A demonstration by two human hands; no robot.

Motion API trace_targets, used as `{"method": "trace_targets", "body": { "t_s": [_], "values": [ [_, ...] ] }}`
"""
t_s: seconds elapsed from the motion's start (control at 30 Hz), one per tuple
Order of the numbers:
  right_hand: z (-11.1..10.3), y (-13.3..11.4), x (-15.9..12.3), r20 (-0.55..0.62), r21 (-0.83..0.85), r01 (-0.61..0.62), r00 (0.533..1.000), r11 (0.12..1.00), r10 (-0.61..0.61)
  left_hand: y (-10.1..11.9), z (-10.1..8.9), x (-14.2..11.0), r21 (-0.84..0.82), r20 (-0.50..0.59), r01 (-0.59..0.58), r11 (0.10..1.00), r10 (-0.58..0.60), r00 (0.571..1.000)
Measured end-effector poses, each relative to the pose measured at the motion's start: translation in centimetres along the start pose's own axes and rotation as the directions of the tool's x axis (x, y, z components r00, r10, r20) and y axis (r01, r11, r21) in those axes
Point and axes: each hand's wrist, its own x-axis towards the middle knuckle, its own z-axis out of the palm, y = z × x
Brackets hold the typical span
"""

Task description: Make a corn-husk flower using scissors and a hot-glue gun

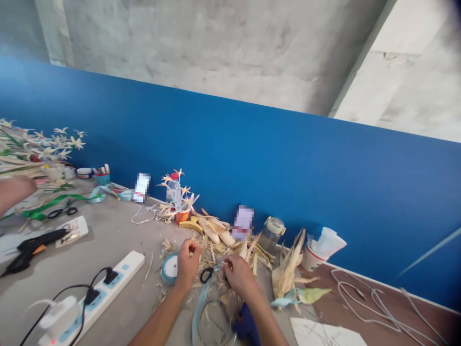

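My left hand (pixel 189 264) is raised over the husk scraps, its fingers curled into a pinch. Whatever they hold, if anything, is too small to make out. Just left of it lies a roll of light-blue ribbon (pixel 169 269). My right hand (pixel 237 274) is bent inward with its fingertips together, and their contents are hidden. Between the hands, close to the right one, are black-handled scissors (pixel 206 275); I cannot tell whether the right hand touches them. Dry corn husk scraps (pixel 212 252) spread beneath and beyond both hands. A loose light-blue ribbon (pixel 196 315) trails toward me.
A power strip (pixel 118 278) and a black glue gun (pixel 34 247) lie left. Behind stand an orange pot of husk flowers (pixel 183 215), two phones, a jar (pixel 272 233) and a paper cup (pixel 312 257). Another person's arm (pixel 16 192) enters at far left.
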Motion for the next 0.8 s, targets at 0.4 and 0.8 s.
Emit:
{"method": "trace_targets", "body": {
  "t_s": [0.4,0.8],
  "values": [
    [4.4,-2.0,4.3,-0.067,0.054,-0.145,0.987,0.988,0.148,-0.7,0.5,-0.4,0.022,0.044,-0.002,1.0,0.001,0.999],
    [2.6,-0.2,2.7,0.01,0.736,-0.079,0.994,0.673,0.106,0.2,1.1,-1.0,-0.386,0.559,0.437,0.812,-0.17,0.811]
  ]
}}
